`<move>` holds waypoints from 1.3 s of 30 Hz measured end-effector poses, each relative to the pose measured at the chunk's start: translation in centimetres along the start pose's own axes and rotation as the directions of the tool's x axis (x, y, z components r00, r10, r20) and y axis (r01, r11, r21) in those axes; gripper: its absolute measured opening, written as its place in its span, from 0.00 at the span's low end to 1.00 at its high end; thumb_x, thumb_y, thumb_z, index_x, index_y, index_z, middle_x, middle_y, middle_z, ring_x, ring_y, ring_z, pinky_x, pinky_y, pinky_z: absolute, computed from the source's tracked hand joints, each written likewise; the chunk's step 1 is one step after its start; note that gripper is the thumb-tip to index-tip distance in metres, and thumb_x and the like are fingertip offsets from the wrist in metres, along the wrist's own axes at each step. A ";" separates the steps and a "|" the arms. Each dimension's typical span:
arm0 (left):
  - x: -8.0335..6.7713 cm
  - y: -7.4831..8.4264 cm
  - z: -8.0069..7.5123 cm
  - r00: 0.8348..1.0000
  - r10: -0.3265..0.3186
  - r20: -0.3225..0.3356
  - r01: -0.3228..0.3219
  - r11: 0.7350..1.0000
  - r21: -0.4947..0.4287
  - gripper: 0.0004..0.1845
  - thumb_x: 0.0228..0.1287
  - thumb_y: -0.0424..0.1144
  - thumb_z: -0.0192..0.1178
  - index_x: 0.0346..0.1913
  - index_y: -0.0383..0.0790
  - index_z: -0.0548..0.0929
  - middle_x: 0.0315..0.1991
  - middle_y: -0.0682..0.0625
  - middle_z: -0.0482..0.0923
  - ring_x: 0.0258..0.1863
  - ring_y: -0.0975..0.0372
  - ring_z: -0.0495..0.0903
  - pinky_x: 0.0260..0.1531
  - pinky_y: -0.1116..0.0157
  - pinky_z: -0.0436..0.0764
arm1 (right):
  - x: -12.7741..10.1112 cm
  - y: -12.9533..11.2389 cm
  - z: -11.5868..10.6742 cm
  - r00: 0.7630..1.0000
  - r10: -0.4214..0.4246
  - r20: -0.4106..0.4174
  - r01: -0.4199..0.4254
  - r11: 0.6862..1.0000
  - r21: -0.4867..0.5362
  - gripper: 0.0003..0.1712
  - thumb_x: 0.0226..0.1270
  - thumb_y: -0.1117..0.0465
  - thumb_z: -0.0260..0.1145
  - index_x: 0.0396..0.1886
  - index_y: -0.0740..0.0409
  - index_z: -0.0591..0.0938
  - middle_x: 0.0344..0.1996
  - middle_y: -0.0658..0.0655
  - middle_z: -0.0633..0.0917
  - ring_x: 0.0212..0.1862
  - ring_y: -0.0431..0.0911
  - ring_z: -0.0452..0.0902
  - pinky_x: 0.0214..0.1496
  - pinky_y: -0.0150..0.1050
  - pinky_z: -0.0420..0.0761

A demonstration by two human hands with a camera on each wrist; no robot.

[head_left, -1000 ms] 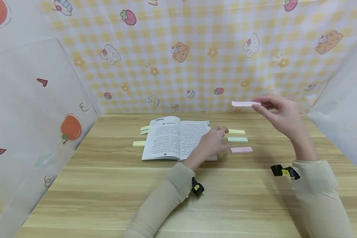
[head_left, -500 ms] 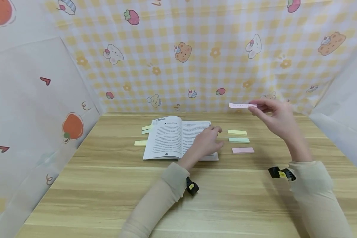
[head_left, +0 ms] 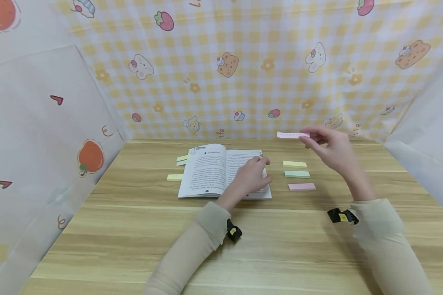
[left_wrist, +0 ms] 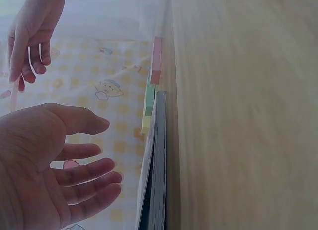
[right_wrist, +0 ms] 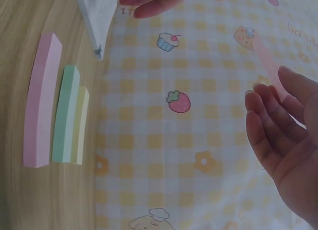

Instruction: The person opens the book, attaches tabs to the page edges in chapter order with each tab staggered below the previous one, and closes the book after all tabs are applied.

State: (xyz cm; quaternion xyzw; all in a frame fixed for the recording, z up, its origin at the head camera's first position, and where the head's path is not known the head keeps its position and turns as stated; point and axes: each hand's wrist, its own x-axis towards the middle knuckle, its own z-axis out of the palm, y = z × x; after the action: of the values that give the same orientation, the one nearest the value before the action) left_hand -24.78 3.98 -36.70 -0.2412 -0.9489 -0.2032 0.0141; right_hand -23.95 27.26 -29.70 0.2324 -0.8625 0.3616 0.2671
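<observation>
Between thumb and fingertips my right hand (head_left: 330,149) pinches a pink sticky note strip (head_left: 289,135), raised above the table and pointing left. Faint writing runs along the strip. The left hand (head_left: 248,176) is over the right page of an open book (head_left: 206,172); in the left wrist view its fingers (left_wrist: 89,175) are loosely spread, holding nothing, and there is a gap between them and the pages. Yellow and green sticky tabs (head_left: 174,177) stick out from the book's left edge.
Right of the book lie three sticky note pads: yellow (head_left: 294,164), green (head_left: 297,174) and pink (head_left: 302,187). The wooden table (head_left: 280,254) meets a checked cloth (head_left: 192,49) at the back and pale sheets on both sides.
My right hand has moved left and slightly down with the pink strip. The left hand has drawn back left from beside the pads to over the right page.
</observation>
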 end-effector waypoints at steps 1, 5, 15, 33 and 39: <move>0.0 -0.1 0.0 1.000 -0.007 0.000 0.007 1.000 0.000 0.23 0.69 0.48 0.62 0.64 0.47 0.78 0.59 0.49 0.78 0.44 0.61 0.77 0.37 0.64 0.81 | 0.0 0.1 0.1 1.000 -0.002 0.002 0.002 1.000 0.000 0.11 0.68 0.66 0.70 0.49 0.61 0.87 0.31 0.57 0.87 0.30 0.33 0.80 0.34 0.21 0.75; -0.1 -0.4 -0.1 1.000 -0.029 -0.001 0.029 1.000 0.007 0.23 0.69 0.47 0.62 0.64 0.47 0.78 0.59 0.48 0.78 0.45 0.61 0.78 0.37 0.64 0.81 | 0.0 0.3 0.7 1.000 0.007 0.018 -0.007 1.000 -0.004 0.10 0.68 0.65 0.70 0.48 0.62 0.87 0.30 0.57 0.87 0.29 0.36 0.80 0.33 0.21 0.75; -0.1 -1.1 -0.4 0.999 -0.034 0.015 0.033 0.999 0.039 0.23 0.71 0.47 0.61 0.64 0.43 0.78 0.60 0.45 0.77 0.51 0.57 0.80 0.44 0.59 0.83 | -0.3 0.9 1.9 0.996 0.047 0.076 -0.046 0.999 -0.013 0.10 0.70 0.61 0.70 0.47 0.60 0.87 0.27 0.54 0.86 0.28 0.36 0.79 0.30 0.24 0.75; 0.1 -2.2 -0.6 0.993 -0.101 0.063 0.100 0.995 0.019 0.24 0.72 0.45 0.59 0.67 0.41 0.75 0.61 0.44 0.75 0.57 0.54 0.78 0.52 0.56 0.81 | -0.1 2.0 4.3 0.972 0.066 0.224 -0.054 0.997 -0.062 0.12 0.71 0.57 0.68 0.44 0.62 0.87 0.26 0.54 0.85 0.29 0.46 0.81 0.30 0.30 0.77; 0.3 -2.4 -0.5 0.992 -0.087 0.090 0.087 0.996 0.006 0.25 0.72 0.44 0.60 0.68 0.41 0.75 0.62 0.44 0.74 0.59 0.55 0.76 0.56 0.56 0.79 | -0.2 2.8 5.0 0.953 0.108 0.282 -0.082 0.991 -0.103 0.15 0.71 0.56 0.69 0.46 0.63 0.87 0.29 0.53 0.84 0.30 0.45 0.79 0.32 0.33 0.78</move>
State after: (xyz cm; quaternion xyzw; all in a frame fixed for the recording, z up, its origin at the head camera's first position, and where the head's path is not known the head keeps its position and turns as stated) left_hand -26.21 1.96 -37.10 -0.2083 -0.9583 -0.1918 -0.0374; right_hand -26.91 25.31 -34.22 0.2282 -0.9177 0.2972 0.1319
